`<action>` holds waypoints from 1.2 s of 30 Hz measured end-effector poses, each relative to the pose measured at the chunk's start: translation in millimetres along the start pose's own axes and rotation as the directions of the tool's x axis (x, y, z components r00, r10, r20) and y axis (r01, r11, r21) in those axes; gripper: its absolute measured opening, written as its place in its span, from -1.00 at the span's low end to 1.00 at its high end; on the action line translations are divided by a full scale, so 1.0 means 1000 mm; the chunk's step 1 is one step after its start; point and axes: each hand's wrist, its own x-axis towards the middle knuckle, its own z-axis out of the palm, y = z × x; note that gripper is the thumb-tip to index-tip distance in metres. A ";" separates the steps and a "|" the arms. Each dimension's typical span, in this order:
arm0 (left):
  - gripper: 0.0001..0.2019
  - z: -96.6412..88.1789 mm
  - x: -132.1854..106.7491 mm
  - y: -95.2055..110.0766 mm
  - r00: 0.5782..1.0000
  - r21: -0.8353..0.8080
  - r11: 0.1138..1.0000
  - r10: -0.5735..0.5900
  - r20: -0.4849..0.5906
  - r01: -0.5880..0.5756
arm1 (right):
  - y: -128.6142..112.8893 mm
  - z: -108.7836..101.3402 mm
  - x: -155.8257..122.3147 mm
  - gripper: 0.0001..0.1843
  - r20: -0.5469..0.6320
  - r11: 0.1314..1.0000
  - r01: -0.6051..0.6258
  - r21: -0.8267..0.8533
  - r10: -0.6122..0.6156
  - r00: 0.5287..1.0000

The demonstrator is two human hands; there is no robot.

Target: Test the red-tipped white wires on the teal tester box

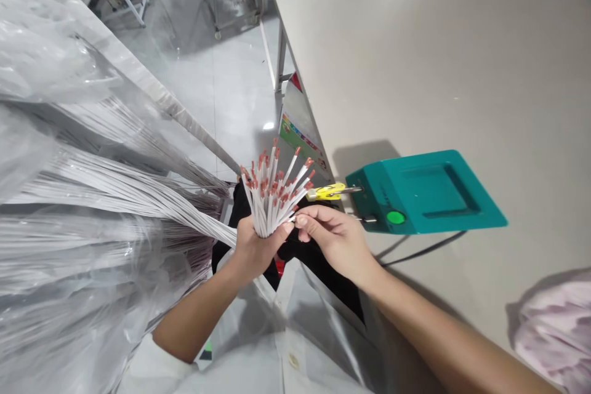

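Observation:
My left hand (253,250) is closed round a bundle of thin white wires (272,197), their bared copper-coloured ends fanning upward. The wires trail off to the left into clear plastic wrap. My right hand (333,235) pinches one wire at the right side of the fan between thumb and forefinger. Just right of the wire tips a yellow clip (325,191) sticks out from a teal box (425,191) with a green button (396,217), which stands on the table.
A large mass of white wires in clear plastic (78,197) fills the left. The grey table (462,61) spreads to the right, a black cable (425,250) running from the box. Something pink (554,332) lies at the lower right. Metal frames stand on the floor behind.

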 end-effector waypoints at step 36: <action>-0.73 -0.024 0.005 -0.001 0.957 -0.297 0.950 -0.007 0.290 0.097 | 0.003 0.022 0.000 -0.76 0.269 0.728 -0.338 0.597 0.215 0.939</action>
